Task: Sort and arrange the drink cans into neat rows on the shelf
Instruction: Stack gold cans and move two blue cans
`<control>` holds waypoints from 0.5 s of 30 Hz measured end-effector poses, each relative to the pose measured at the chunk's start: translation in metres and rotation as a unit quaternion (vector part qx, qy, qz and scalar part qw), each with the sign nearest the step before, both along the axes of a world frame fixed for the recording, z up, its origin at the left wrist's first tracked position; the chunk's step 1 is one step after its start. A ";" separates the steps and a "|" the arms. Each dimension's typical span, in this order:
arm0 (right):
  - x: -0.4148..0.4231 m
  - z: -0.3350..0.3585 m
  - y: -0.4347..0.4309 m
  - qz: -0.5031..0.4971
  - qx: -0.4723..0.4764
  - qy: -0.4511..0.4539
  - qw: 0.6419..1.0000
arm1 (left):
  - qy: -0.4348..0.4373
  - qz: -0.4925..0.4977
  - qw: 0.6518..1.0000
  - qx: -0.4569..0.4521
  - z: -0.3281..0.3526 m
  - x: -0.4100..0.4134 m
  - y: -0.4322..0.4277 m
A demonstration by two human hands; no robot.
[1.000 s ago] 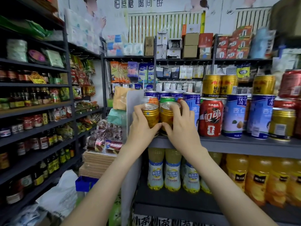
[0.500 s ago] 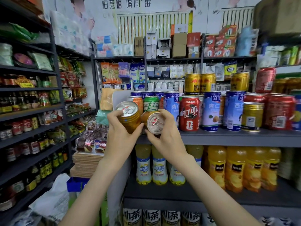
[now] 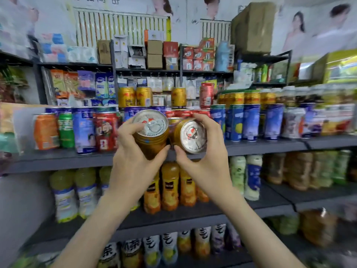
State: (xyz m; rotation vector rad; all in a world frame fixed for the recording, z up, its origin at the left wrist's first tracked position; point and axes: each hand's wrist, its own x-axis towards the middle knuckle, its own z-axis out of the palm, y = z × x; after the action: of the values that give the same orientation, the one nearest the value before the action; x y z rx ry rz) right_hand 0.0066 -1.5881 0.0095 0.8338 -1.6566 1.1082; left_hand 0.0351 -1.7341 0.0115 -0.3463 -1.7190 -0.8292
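Left hand (image 3: 135,167) grips gold can (image 3: 150,136); right hand (image 3: 208,157) grips second gold can (image 3: 190,136). Both tilted, tops toward camera, before grey shelf (image 3: 270,146) of mixed cans.

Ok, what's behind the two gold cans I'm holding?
Red can tops and a blue can show above them, on the shelf. The held cans cover most of the rest.

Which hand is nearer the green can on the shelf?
Left. The left hand, gripping one gold can, is right of the green can; the right hand, gripping another, is farther right.
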 end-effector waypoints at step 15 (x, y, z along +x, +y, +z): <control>-0.049 0.000 0.288 -0.114 -0.032 -0.074 0.990 | -0.046 -0.140 0.987 -0.063 -0.008 -0.103 0.243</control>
State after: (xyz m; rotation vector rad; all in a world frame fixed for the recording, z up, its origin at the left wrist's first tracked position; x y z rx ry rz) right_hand -0.0420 -1.2999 0.0090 0.5149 -1.7782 1.0765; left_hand -0.0683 -1.4913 0.0039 -0.6568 -1.8393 -0.9530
